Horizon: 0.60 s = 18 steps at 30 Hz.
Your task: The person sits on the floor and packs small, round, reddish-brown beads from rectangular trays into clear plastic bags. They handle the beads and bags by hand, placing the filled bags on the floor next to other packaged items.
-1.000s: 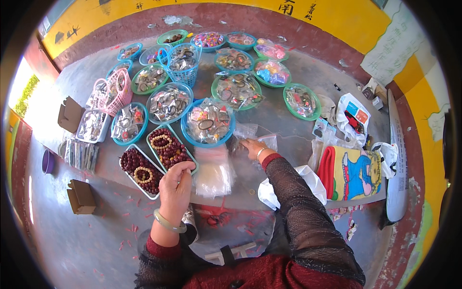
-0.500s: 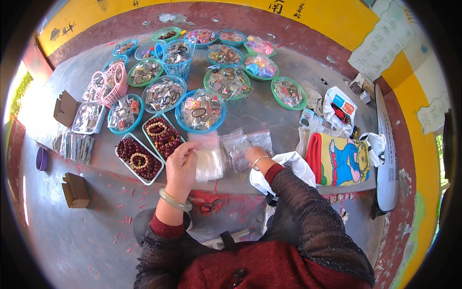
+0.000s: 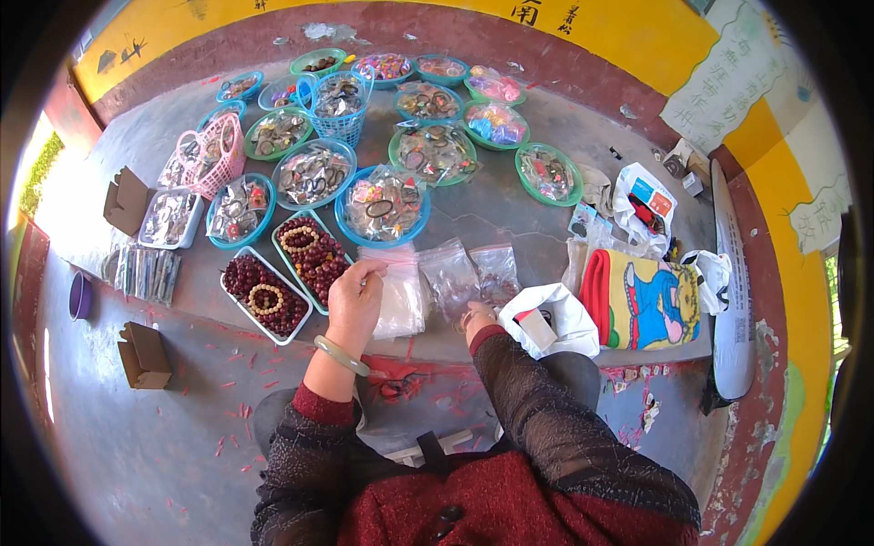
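Observation:
My left hand, with a pale bangle at the wrist, is raised with its fingers curled together in a pinch. Whatever lies between those fingertips is too small to make out. Beside it lies a stack of clear zip bags. My right hand is low at the near end of a clear zip bag with small things in it; its fingers are blurred and partly hidden. Another zip bag with dark reddish bits lies just beyond. A white plastic bag stands open to the right of this hand, a small box inside.
Two trays of dark red bead bracelets lie at the left. Farther back stand several round baskets of bagged trinkets, the nearest a blue basket. A folded colourful blanket is at the right. Small cardboard boxes sit at the far left.
My right hand has moved down and slightly left, away from the white bag, whose opening and small box now show. My left hand has shifted slightly right, still pinched.

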Each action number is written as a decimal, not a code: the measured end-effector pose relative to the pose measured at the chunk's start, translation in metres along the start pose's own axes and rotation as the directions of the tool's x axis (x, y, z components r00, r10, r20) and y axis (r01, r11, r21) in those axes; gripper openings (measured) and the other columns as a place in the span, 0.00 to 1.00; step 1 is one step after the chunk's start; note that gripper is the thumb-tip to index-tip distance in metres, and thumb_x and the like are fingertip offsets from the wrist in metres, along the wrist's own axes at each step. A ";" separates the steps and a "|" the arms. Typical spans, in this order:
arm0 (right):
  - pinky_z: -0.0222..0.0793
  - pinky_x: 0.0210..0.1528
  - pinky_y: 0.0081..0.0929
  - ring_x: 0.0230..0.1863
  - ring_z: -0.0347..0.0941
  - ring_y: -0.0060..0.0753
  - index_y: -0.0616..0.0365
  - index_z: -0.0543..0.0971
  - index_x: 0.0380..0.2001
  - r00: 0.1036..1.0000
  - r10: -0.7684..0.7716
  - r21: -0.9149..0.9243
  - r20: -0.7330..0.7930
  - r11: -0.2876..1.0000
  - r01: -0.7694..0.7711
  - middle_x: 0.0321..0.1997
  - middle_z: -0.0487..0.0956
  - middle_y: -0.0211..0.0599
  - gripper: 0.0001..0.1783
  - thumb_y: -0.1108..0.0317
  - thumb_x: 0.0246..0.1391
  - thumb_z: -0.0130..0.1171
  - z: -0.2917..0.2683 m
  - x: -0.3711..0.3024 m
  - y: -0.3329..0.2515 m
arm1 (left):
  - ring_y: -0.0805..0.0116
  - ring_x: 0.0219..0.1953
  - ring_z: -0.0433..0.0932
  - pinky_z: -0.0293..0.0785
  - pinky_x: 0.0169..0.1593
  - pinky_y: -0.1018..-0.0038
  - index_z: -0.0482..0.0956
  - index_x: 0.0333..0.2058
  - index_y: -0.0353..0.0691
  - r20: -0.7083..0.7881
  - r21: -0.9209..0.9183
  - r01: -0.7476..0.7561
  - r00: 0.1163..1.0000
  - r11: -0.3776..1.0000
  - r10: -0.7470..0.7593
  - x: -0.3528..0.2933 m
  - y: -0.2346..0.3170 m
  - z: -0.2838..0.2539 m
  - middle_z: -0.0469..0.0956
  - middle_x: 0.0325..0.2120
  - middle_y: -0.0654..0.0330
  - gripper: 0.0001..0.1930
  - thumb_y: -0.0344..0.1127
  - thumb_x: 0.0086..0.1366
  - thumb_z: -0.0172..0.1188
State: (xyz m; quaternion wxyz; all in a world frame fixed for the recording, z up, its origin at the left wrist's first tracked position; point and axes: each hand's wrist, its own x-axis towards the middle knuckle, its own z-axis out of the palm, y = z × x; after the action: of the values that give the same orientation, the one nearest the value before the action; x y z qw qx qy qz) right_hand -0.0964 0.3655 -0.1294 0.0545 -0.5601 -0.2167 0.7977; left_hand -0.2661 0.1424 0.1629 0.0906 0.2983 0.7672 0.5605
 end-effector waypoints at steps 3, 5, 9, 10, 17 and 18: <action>0.61 0.15 0.32 0.11 0.63 0.33 0.57 0.71 0.15 0.997 -0.076 -0.169 -0.009 0.983 0.074 0.14 0.70 0.38 0.13 0.61 0.44 0.52 -0.026 0.034 -0.019 | 0.60 0.31 0.77 0.70 0.35 0.73 0.76 0.31 0.36 0.048 0.010 -0.012 0.999 1.000 0.012 0.005 0.012 0.012 0.77 0.26 0.53 0.09 0.27 0.53 0.47; 0.60 0.17 0.33 0.14 0.64 0.33 0.53 0.70 0.13 0.846 -0.195 -0.069 -0.497 0.980 0.185 0.12 0.67 0.30 0.08 0.65 0.40 0.53 0.054 -0.025 0.000 | 0.60 0.31 0.77 0.70 0.36 0.73 0.76 0.31 0.36 0.003 0.070 0.018 1.000 0.997 -0.019 -0.003 0.003 -0.006 0.77 0.26 0.53 0.09 0.27 0.53 0.47; 0.68 0.29 0.36 0.26 0.71 0.39 0.59 0.71 0.27 0.852 -0.403 0.268 -0.335 0.826 0.496 0.26 0.72 0.37 0.10 0.67 0.37 0.52 0.038 -0.001 -0.001 | 0.60 0.31 0.77 0.71 0.37 0.73 0.76 0.30 0.36 0.005 0.029 -0.023 1.000 0.999 0.023 -0.001 0.009 -0.002 0.77 0.26 0.54 0.09 0.27 0.53 0.47; 0.69 0.34 0.37 0.30 0.72 0.41 0.60 0.71 0.31 0.890 -0.350 0.469 -0.291 0.759 0.452 0.31 0.73 0.40 0.14 0.67 0.38 0.51 0.037 -0.002 0.000 | 0.60 0.31 0.77 0.71 0.37 0.72 0.76 0.30 0.36 0.011 0.012 -0.016 1.000 1.000 0.016 -0.002 0.009 -0.001 0.77 0.26 0.54 0.09 0.27 0.53 0.47; 0.66 0.42 0.34 0.36 0.71 0.40 0.61 0.72 0.38 0.872 -0.238 0.419 -0.428 0.802 0.425 0.35 0.74 0.40 0.16 0.62 0.47 0.52 0.042 0.003 0.001 | 0.61 0.31 0.77 0.71 0.37 0.72 0.76 0.30 0.35 0.044 -0.005 -0.012 0.999 1.000 0.013 -0.002 0.007 0.001 0.77 0.26 0.54 0.09 0.26 0.53 0.47; 0.66 0.42 0.33 0.36 0.71 0.40 0.62 0.72 0.39 0.904 -0.162 0.467 -0.396 0.812 0.350 0.36 0.74 0.40 0.17 0.61 0.48 0.52 0.046 -0.001 0.001 | 0.61 0.31 0.77 0.71 0.37 0.72 0.76 0.30 0.35 0.040 0.000 -0.009 0.999 1.000 0.009 -0.002 0.005 -0.001 0.77 0.26 0.54 0.09 0.26 0.53 0.47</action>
State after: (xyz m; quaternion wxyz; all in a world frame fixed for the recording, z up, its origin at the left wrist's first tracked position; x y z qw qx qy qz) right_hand -0.1378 0.3513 -0.1166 0.3510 -0.6165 -0.0510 0.7029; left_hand -0.2628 0.1418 0.1675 0.1036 0.3129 0.7640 0.5547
